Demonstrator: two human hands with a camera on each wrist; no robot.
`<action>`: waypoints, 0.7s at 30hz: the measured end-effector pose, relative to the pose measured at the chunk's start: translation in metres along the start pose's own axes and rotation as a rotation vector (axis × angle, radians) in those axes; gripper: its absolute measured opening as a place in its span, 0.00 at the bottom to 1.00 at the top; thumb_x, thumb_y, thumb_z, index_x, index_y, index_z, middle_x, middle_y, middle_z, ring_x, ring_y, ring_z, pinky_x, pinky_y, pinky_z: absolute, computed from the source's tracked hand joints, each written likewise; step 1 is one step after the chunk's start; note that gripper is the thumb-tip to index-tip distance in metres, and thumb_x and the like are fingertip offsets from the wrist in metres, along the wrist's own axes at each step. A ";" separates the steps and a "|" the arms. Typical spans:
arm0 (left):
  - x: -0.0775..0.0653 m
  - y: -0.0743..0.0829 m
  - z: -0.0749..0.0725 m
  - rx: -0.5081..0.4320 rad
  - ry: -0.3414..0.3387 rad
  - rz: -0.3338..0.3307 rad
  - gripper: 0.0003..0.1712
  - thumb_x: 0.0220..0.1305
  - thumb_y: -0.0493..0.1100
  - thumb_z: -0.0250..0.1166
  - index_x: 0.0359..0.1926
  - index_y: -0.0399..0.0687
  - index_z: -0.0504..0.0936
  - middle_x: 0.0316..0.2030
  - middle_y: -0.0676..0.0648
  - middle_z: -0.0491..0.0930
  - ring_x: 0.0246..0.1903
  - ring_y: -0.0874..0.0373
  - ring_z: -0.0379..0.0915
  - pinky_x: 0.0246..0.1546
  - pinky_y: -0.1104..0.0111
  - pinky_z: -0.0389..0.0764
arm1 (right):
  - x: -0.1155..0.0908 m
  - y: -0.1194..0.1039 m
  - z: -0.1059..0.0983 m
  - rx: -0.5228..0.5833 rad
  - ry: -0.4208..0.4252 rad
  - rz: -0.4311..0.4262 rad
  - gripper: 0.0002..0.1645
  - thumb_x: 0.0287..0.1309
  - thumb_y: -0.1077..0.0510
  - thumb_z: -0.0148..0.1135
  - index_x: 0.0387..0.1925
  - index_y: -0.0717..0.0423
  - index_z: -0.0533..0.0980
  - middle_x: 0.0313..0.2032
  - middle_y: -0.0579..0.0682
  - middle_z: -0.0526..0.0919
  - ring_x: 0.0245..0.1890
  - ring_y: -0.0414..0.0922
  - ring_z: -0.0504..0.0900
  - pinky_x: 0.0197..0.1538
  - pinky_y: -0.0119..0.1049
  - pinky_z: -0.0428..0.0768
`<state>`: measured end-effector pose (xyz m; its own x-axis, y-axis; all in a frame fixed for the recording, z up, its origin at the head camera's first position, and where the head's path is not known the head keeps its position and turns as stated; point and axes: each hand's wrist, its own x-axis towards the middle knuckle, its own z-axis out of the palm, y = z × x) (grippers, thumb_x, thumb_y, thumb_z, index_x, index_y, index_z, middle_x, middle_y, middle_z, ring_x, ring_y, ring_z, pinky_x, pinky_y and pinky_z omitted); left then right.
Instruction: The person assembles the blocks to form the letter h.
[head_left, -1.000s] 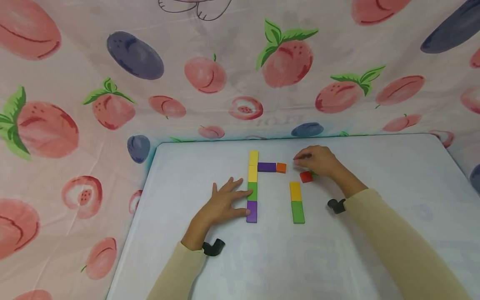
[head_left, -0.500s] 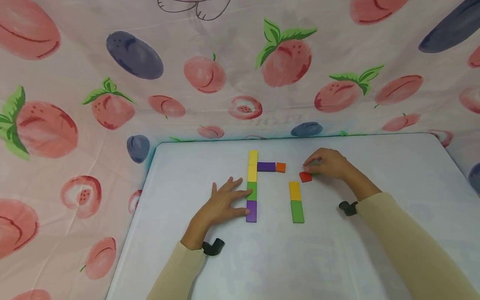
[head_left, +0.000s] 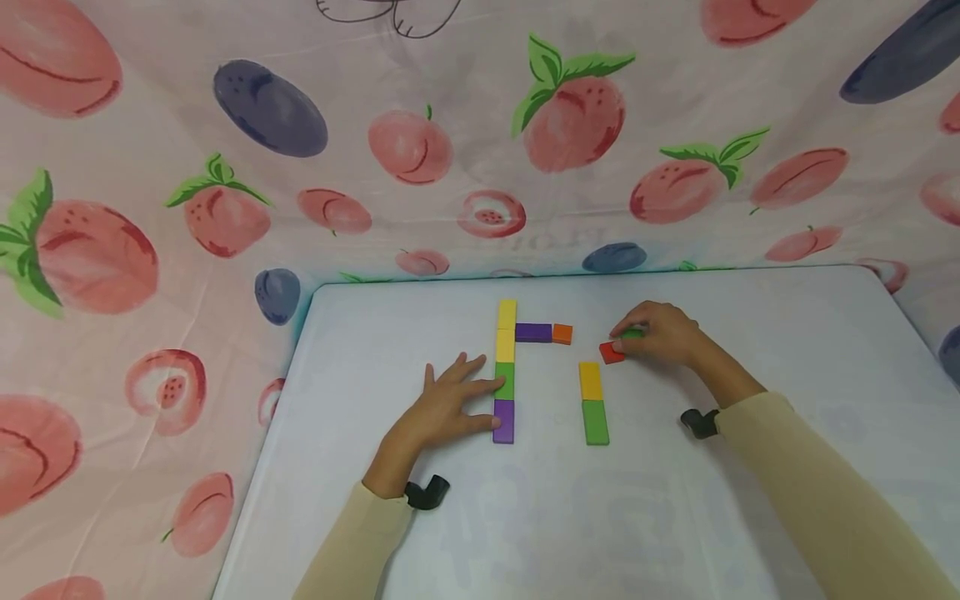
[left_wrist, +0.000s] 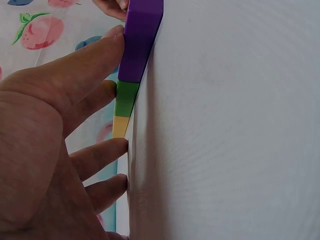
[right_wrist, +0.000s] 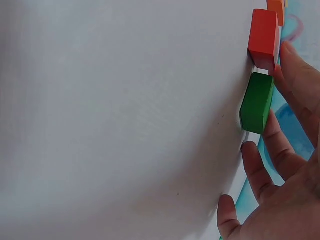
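My left hand (head_left: 444,410) lies with its fingers spread beside a straight row of blocks. Its thumb touches the purple block (head_left: 504,429) and its index fingertip the green block (head_left: 508,385); two yellow blocks (head_left: 506,346) continue the row at the far end. My right hand (head_left: 663,335) is bent over a red block (head_left: 609,354) and another green block (head_left: 633,332). The thumb tip is right at the red block. In the right wrist view the loosely bent fingers lie alongside the red block (right_wrist: 263,39) and green block (right_wrist: 257,102).
A dark purple block (head_left: 534,333) and an orange block (head_left: 562,334) extend rightward from the row. Nearer the front, a yellow-orange block (head_left: 591,381) meets a green block (head_left: 596,423). All lie on a white table (head_left: 480,533) against a fruit-print cloth (head_left: 420,75).
My right hand has moved right and slightly nearer, to the red and green blocks; more of the green one shows. The red block has turned slightly. My left hand has stayed in place.
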<state>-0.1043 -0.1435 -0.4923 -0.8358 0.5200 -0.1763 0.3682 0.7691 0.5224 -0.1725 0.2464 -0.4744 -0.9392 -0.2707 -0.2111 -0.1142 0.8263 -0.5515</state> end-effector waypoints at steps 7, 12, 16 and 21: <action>0.000 0.000 0.000 0.003 -0.013 -0.007 0.36 0.61 0.67 0.69 0.70 0.70 0.75 0.79 0.51 0.58 0.82 0.46 0.39 0.73 0.29 0.32 | 0.000 0.002 0.001 -0.012 -0.022 0.022 0.16 0.59 0.45 0.73 0.47 0.45 0.88 0.56 0.57 0.81 0.60 0.59 0.74 0.58 0.76 0.67; 0.000 0.001 -0.001 -0.002 -0.015 -0.008 0.36 0.61 0.67 0.69 0.70 0.71 0.75 0.79 0.51 0.58 0.82 0.46 0.39 0.73 0.30 0.31 | 0.000 0.002 0.002 0.002 -0.039 0.036 0.17 0.58 0.45 0.73 0.46 0.45 0.88 0.56 0.58 0.80 0.61 0.60 0.72 0.57 0.82 0.60; -0.001 0.001 -0.001 -0.008 -0.016 -0.011 0.36 0.61 0.66 0.69 0.70 0.70 0.75 0.79 0.51 0.58 0.82 0.46 0.39 0.73 0.30 0.30 | -0.001 0.001 0.002 0.014 -0.032 0.040 0.14 0.57 0.46 0.75 0.43 0.46 0.89 0.55 0.57 0.81 0.60 0.60 0.72 0.56 0.83 0.59; 0.000 0.001 -0.001 -0.006 -0.022 -0.021 0.37 0.61 0.66 0.69 0.70 0.71 0.74 0.80 0.51 0.57 0.82 0.47 0.39 0.74 0.31 0.30 | -0.002 0.001 0.004 0.017 -0.001 0.024 0.13 0.56 0.48 0.76 0.41 0.47 0.89 0.55 0.56 0.81 0.60 0.60 0.72 0.55 0.83 0.60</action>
<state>-0.1040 -0.1431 -0.4904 -0.8340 0.5120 -0.2055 0.3486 0.7777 0.5231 -0.1693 0.2459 -0.4783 -0.9414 -0.2513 -0.2251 -0.0860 0.8240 -0.5601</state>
